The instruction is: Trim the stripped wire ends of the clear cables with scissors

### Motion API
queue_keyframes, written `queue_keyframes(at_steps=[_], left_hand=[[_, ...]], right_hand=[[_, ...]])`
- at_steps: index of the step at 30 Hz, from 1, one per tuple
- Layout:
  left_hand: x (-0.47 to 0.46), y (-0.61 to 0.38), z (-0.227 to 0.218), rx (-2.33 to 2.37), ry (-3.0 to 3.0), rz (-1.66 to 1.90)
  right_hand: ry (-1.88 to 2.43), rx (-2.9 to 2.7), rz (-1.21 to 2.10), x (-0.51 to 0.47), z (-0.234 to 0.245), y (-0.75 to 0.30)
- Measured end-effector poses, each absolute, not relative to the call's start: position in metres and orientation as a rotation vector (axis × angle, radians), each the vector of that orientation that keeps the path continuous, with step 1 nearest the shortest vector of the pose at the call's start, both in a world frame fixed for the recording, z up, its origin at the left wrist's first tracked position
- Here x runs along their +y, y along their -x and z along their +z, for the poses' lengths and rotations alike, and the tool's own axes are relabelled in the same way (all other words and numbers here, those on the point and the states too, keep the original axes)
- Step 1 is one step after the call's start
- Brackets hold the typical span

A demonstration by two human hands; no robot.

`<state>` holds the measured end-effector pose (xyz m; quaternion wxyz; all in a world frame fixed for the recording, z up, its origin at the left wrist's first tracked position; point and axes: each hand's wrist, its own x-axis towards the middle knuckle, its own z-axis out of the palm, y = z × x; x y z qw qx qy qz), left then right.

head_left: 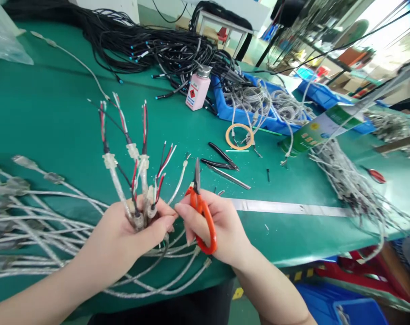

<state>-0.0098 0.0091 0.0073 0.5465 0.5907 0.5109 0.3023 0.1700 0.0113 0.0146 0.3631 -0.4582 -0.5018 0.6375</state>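
Note:
My left hand (123, 232) is closed around a bunch of cables (144, 169) with clear plugs. Red, white and black wire ends stick up out of the bunch. Orange-handled scissors (205, 216) sit in my right hand (221, 221), their dark blades pointing up and away. The thumbs and fingertips of both hands meet in a pinch beside the bunch; whatever thin piece lies between them is hard to make out. More grey cables (49, 212) run beneath my left hand and off to the left.
Black-handled pliers (221, 158), tweezers (228, 176) and a tape ring (239, 136) lie ahead. Behind them stand a pink bottle (198, 90) and a blue tray (225, 108) of cables. A steel ruler (286, 207) lies rightward; black cables (123, 45) heap at the back.

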Motion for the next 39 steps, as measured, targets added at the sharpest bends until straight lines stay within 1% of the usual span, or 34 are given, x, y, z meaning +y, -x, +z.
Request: queue_keyframes(at_steps=[11,15,23,34,39], left_hand=[[0.0097,0.0093,0.0123,1.218,-1.261,0.688],[0.0092,0.0089,0.0118,1.209,-1.275,0.723],[0.0066,0.0052,0.0128,1.191,-1.299,0.787],[0.0067,0.0047,0.0171,1.245,-1.397,0.809],[0.0084,0.0052,0.0141,1.211,-1.362,0.812]], right_hand=[[1.170,-1.366,1.474,0.0141,0.0113,-0.1764],[1.103,-1.322,1.521,0.0141,0.0123,-0.1765],[1.136,-1.235,1.586,0.0088,0.0127,-0.1755],[1.143,-1.302,1.448,0.0128,0.0093,-0.1763],[1.095,-1.300,1.495,0.0130,0.0093,-0.1761]])
